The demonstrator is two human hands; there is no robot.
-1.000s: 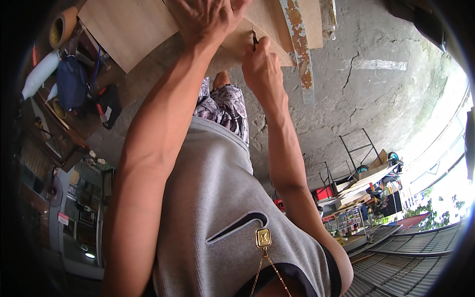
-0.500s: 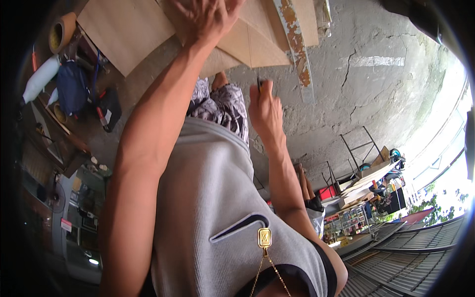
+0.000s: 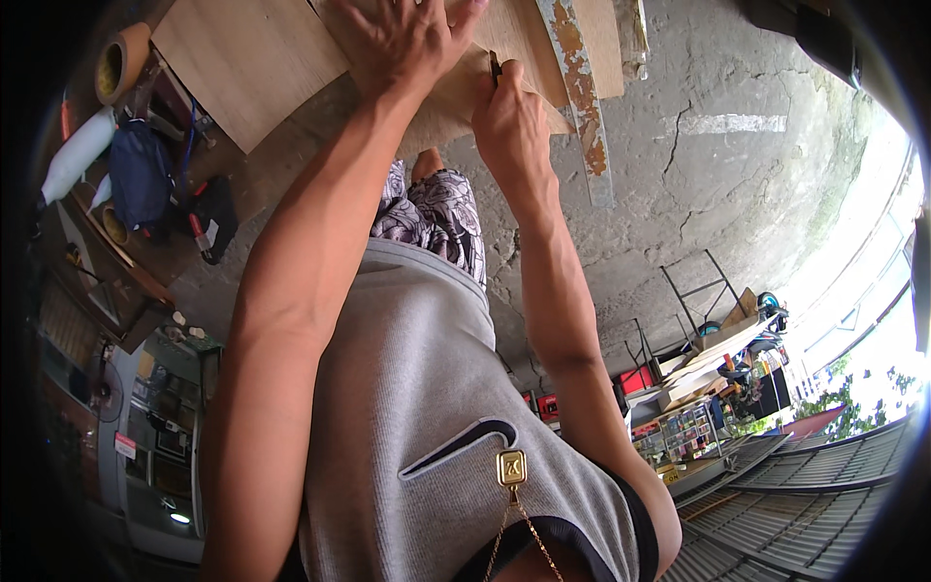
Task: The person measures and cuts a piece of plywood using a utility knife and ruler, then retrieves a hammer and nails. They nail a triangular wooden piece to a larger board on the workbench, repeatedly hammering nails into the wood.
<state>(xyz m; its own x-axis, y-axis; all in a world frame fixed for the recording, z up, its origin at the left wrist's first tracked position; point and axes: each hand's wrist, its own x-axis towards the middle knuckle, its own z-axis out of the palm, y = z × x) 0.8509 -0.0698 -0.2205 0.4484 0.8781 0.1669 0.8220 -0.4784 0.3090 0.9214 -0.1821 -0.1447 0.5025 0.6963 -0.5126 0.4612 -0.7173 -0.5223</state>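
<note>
My left hand (image 3: 412, 44) lies flat with spread fingers on a sheet of thin plywood (image 3: 451, 97) at the top of the view; its fingertips reach the upper edge. Just right of it, my right hand (image 3: 514, 126) is closed round a slim dark tool (image 3: 495, 68) that looks like a utility knife. The tool's tip is over the plywood, and most of its handle is hidden in my fist. Beside my right hand lies a long flat bar (image 3: 585, 107) with peeling white and brown paint, across the plywood's right part.
Another plywood sheet (image 3: 247, 63) lies at upper left. Near it are a tape roll (image 3: 110, 78), a whitish bottle (image 3: 78, 160), a dark blue pouch (image 3: 142, 170) and a black-and-red item (image 3: 211, 221). Cracked concrete floor (image 3: 645, 184) spreads right, toward a metal frame (image 3: 700, 288) and shelves (image 3: 682, 432).
My right hand has moved up with the dark tool, from below the plywood's edge to over the sheet. My left hand has shifted slightly and stays on the wood.
</note>
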